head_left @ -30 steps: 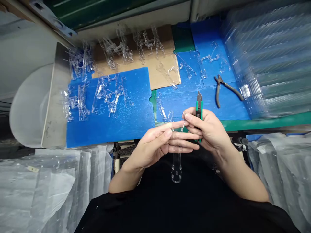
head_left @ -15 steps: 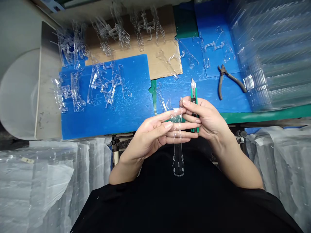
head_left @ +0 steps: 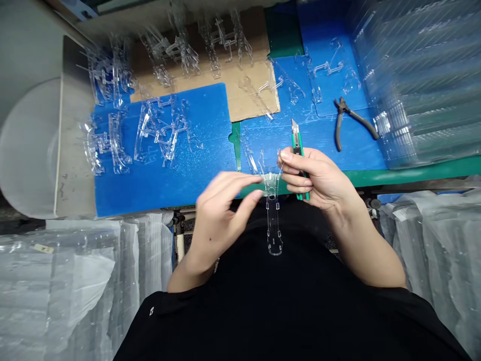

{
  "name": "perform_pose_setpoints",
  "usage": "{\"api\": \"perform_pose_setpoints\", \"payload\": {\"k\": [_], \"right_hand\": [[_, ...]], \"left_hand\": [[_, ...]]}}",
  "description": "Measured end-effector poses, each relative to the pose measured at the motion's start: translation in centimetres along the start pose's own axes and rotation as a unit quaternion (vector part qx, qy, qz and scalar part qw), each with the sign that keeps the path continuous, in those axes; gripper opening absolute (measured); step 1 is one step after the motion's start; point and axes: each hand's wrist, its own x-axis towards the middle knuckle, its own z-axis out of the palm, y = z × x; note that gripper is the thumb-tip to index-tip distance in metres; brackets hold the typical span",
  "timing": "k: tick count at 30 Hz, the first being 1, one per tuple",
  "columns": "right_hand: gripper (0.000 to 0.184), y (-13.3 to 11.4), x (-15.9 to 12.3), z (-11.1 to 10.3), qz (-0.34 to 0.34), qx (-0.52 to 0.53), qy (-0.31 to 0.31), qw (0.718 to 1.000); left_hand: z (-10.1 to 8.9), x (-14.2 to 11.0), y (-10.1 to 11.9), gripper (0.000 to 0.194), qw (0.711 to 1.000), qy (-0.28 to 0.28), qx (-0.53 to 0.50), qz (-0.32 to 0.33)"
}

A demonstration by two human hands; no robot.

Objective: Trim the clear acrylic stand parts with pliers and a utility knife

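A long transparent plastic piece (head_left: pixel 273 220) hangs upright in front of my body, its upper end between my hands. My right hand (head_left: pixel 317 178) grips a green utility knife (head_left: pixel 298 160), blade pointing away from me, and its fingertips reach the top of the plastic piece. My left hand (head_left: pixel 220 213) is blurred, with curled fingers beside the piece. Whether they touch it, I cannot tell. Nearest the knife tip, a pair of dark-handled pliers (head_left: pixel 349 120) lies on blue board.
Several transparent plastic pieces lie on blue boards (head_left: pixel 161 198) and brown cardboard (head_left: pixel 248 100). Stacked transparent trays (head_left: pixel 417 85) rise at the right. A green table edge (head_left: pixel 413 175) runs below them. Plastic sheeting (head_left: pixel 67 286) hangs below the table, and a white round object (head_left: pixel 26 150) stands left.
My left hand has drawn back to the left and its fingers have curled. The plastic piece has risen a little, and the view has shifted slightly.
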Motion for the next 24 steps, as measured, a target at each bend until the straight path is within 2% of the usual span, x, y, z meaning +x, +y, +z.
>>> {"api": "perform_pose_setpoints", "payload": {"k": [1, 2, 4, 5, 7, 8, 10, 12, 13, 16, 18, 20, 21, 24], "right_hand": [[0.049, -0.1, 0.0, -0.2, 0.002, -0.006, 0.001, 1.0], [0.049, -0.2, 0.1, -0.3, 0.007, -0.014, 0.001, 1.0], [0.048, -0.2, 0.3, -0.5, 0.016, -0.038, -0.006, 0.999], [0.048, -0.2, 0.4, -0.6, 0.022, -0.053, -0.012, 0.998], [0.048, 0.0, 0.7, -0.5, 0.034, -0.084, -0.024, 0.996], [0.048, 0.0, 0.8, -0.4, 0.041, -0.101, -0.029, 0.994], [0.046, 0.2, 0.8, -0.2, 0.053, -0.135, -0.036, 0.989], [0.039, 0.3, 0.6, -0.2, 0.031, -0.162, -0.016, 0.986], [0.035, 0.3, 0.4, -0.3, 0.002, -0.173, 0.007, 0.985], [0.03, 0.5, -1.0, -0.8, -0.096, -0.214, 0.076, 0.969], [0.031, 0.6, -2.6, -0.9, -0.131, -0.273, 0.094, 0.948], [0.031, 0.7, -4.4, -0.5, -0.165, -0.368, 0.112, 0.908], [0.029, 0.7, -5.3, -0.3, -0.188, -0.423, 0.122, 0.878], [0.024, 0.7, -7.4, 0.7, -0.258, -0.566, 0.138, 0.771]], "left_hand": [[-0.3, 0.1, 0.1, 0.028, 0.992, 0.016, 0.084, 0.09], [-0.5, 0.2, 0.4, 0.027, 0.971, -0.001, 0.144, 0.189], [-0.6, 0.6, 1.2, 0.024, 0.899, -0.113, 0.225, 0.358], [-0.5, 0.8, 1.7, 0.022, 0.858, -0.172, 0.263, 0.405], [0.2, 1.0, 2.6, 0.024, 0.798, -0.238, 0.332, 0.443], [0.7, 1.0, 2.9, 0.024, 0.783, -0.256, 0.352, 0.444], [1.5, 1.0, 3.1, 0.026, 0.776, -0.279, 0.358, 0.438], [1.9, 1.1, 2.8, 0.029, 0.791, -0.277, 0.345, 0.422], [1.9, 1.2, 2.5, 0.028, 0.808, -0.262, 0.34, 0.404], [1.3, 1.4, 1.3, 0.017, 0.881, -0.183, 0.313, 0.306], [0.8, 1.3, 0.3, 0.011, 0.933, -0.119, 0.261, 0.218], [0.5, 1.0, -0.5, 0.005, 0.97, -0.056, 0.188, 0.146], [0.5, 0.8, -0.9, 0.006, 0.98, -0.032, 0.153, 0.125], [0.7, 0.3, -1.5, 0.017, 0.989, 0.009, 0.082, 0.123]]}}
